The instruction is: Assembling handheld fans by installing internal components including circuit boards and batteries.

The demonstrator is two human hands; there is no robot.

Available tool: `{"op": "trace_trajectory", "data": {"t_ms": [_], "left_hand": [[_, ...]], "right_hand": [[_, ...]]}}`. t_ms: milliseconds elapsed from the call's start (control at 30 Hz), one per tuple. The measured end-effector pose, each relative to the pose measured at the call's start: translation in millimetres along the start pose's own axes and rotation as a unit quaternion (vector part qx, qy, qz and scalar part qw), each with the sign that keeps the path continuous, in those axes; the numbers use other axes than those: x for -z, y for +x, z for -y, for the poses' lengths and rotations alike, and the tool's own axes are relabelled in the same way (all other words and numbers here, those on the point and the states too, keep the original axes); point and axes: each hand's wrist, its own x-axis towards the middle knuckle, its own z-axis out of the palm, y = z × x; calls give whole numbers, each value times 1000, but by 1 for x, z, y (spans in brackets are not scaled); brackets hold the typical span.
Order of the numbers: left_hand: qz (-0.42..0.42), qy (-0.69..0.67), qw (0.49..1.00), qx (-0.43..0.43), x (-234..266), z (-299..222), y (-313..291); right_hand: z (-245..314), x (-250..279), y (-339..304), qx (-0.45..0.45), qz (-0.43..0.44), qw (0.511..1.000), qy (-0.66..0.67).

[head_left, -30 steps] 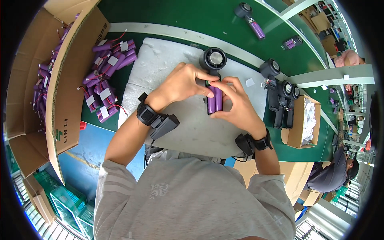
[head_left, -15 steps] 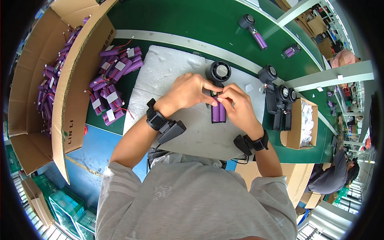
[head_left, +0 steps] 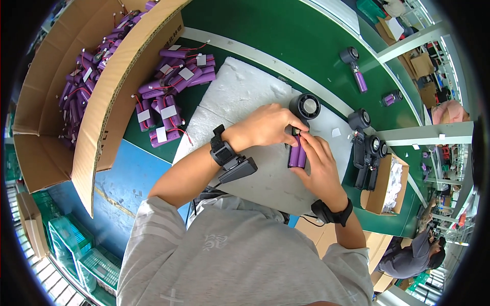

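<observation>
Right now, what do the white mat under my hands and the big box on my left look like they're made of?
The white mat looks like soft foam sheet: matte, with a bumpy, dimpled surface and slightly ragged edges. The big box is plain brown corrugated cardboard, unglossy, with folded flaps and a thick cut edge showing; the fluting itself is too small to make out.

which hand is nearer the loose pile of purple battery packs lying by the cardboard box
Left. The left hand is on the white foam pad, on the side toward the purple battery packs; the right hand lies farther away.
</observation>
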Motion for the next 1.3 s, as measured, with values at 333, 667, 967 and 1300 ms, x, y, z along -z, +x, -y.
{"op": "trace_trajectory", "data": {"t_ms": [333,667,967,1300], "left_hand": [[-316,49,943,91,33,6,2],[-490,33,844,215,83,23,-10],[-334,346,831,278,144,96,-18],[-335,281,852,289,158,91,-21]], "right_hand": [[-49,-5,74,-111,-175,975,-83],[-52,49,-1,-236,-120,960,-87],[-65,34,-27,-295,-137,941,-88],[-88,24,-35,-271,-213,933,-99]]}}
